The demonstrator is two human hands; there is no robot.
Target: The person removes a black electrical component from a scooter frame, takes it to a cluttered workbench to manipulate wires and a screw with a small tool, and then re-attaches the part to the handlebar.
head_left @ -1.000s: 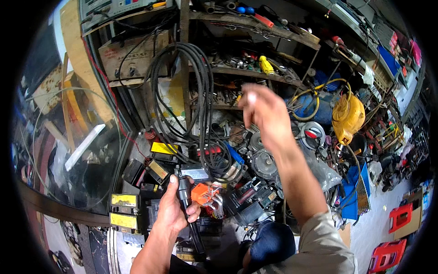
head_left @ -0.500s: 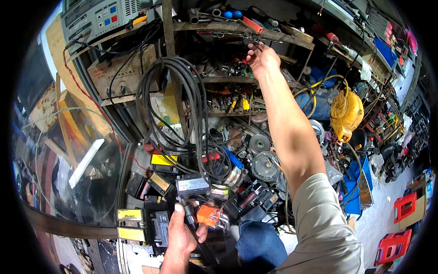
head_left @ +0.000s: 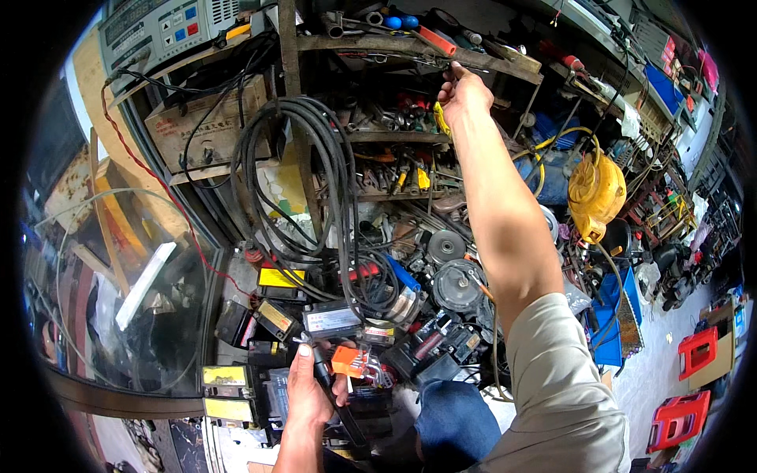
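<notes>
My left hand (head_left: pixel 309 388) is low in the view, wrapped around a black tool handle (head_left: pixel 330 388), right beside an orange holder of hex keys (head_left: pixel 352 363) lying among black batteries. My right hand (head_left: pixel 464 88) is stretched far up to the top wooden shelf (head_left: pixel 489 58), its fingers curled at the shelf edge next to a red-handled tool (head_left: pixel 434 39). Whether those fingers grip anything I cannot make out. A coil of black cables (head_left: pixel 315 181) hangs between the two hands.
Shelves are crowded with tools, round metal motor parts (head_left: pixel 457 284) and yellow-labelled batteries (head_left: pixel 280 277). A grey instrument with buttons (head_left: pixel 169 27) stands at top left. A yellow cable reel (head_left: pixel 595 193) hangs right. Red stools (head_left: pixel 698 351) stand on the floor. A glass pane (head_left: pixel 118 292) lies left.
My right hand has risen from mid-height up to the top shelf, arm now fully stretched. My left hand has stayed low on the black handle, shifting slightly down.
</notes>
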